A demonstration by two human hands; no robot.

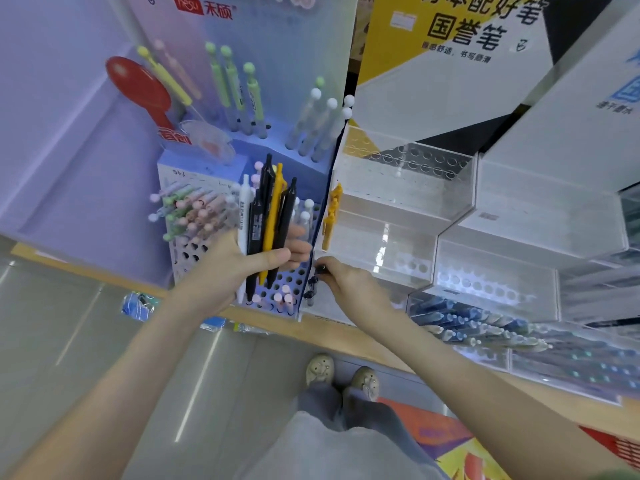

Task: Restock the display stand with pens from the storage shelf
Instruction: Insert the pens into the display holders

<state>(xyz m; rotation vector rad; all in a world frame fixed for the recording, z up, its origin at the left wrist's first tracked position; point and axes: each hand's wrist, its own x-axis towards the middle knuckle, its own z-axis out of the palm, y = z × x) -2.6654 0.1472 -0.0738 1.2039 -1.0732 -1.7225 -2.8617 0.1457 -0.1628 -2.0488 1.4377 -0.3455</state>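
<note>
My left hand (239,268) grips a bundle of pens (268,220), black, yellow and one white, held upright in front of the blue perforated display stand (291,277). My right hand (346,278) pinches a black pen (320,270) at the near left corner of the clear acrylic display stand (398,216). Below that pen, two or three more black pens (311,289) stand in the clear stand's front row. Several yellow pens (331,216) stand along its left edge. Most holes of the clear stand are unfilled.
Pastel ball-topped pens (188,213) fill the blue stand's left side; green and white ones (239,91) stand on its upper tiers. Blue-capped pens (467,327) lie in a clear tray at right. A wooden shelf edge (346,337) runs below. My shoes (343,374) are on the floor.
</note>
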